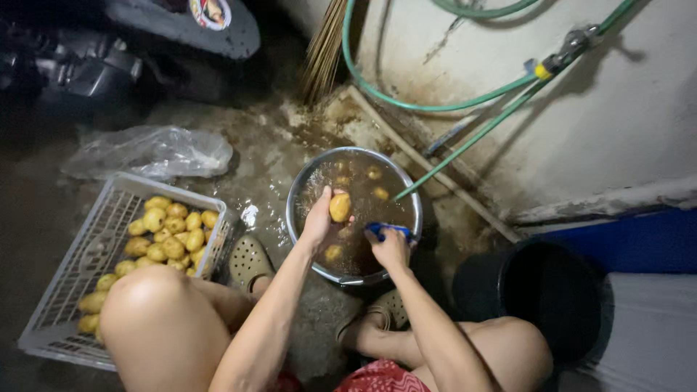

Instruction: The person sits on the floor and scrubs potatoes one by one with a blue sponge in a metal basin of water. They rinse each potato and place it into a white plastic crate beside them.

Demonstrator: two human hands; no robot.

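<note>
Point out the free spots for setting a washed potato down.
The far end of the crate, toward the plastic bag, is bare. Its near end is crowded with potatoes. The basin holds murky water, floating potatoes and both hands.

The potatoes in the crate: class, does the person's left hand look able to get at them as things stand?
Probably yes. The crate sits open-topped beside the left knee, nothing covering the potatoes. But the left hand holds a potato over the bowl, so it would need freeing first.

Home wash yard: wet concrete floor (268, 156), garden hose (435, 105), broom (323, 51)
</note>
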